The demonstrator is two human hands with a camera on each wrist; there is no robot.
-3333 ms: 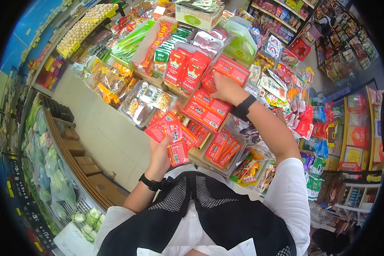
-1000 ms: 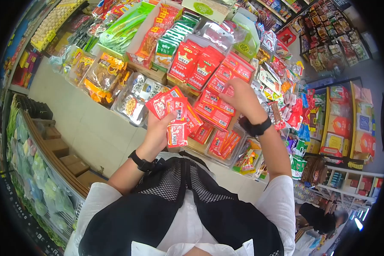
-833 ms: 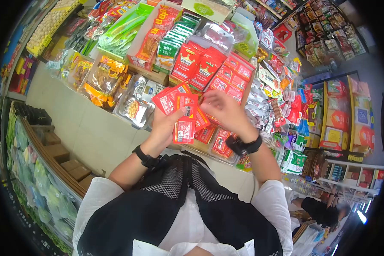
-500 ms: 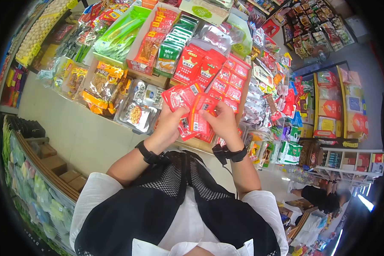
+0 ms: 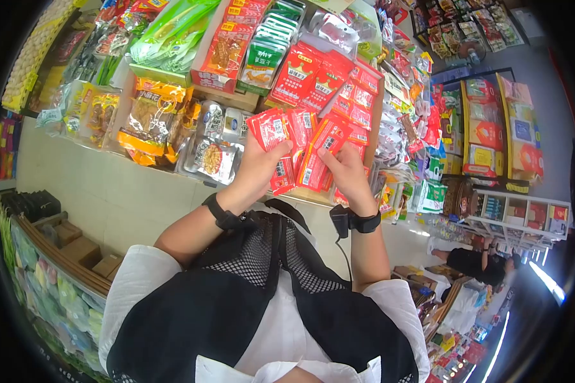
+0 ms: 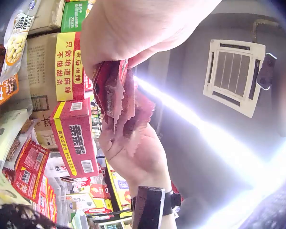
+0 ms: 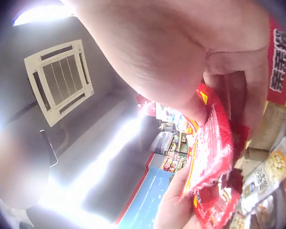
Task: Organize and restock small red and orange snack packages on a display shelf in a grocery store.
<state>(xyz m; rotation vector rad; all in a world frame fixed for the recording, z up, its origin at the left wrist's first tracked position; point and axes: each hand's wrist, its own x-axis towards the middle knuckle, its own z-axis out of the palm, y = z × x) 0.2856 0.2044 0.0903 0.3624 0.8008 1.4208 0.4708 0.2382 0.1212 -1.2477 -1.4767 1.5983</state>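
In the head view, my left hand (image 5: 257,167) grips a fan of several red snack packets (image 5: 271,129), thumb across their front. Beside it my right hand (image 5: 350,173) pinches a red snack packet (image 5: 322,153) between thumb and fingers, its edge overlapping the fan. The left wrist view shows the packets' crimped edges (image 6: 119,102) between both hands. From the right wrist, a red packet (image 7: 212,143) hangs tilted under the thumb. Behind the hands stands an open box of similar red packets (image 5: 354,105), partly hidden by them.
Large red crown-printed packets (image 5: 298,76) stand behind the hands. To the left are green packets (image 5: 262,60), a tub of silver nut packs (image 5: 214,153) and orange-and-brown bags (image 5: 150,121). A vegetable display (image 5: 51,287) lines the left; another person (image 5: 476,265) is at the far right.
My right hand has left the box of red packets and come back to the left hand, where it now pinches a packet. The left hand keeps its fan; the head view has shifted.
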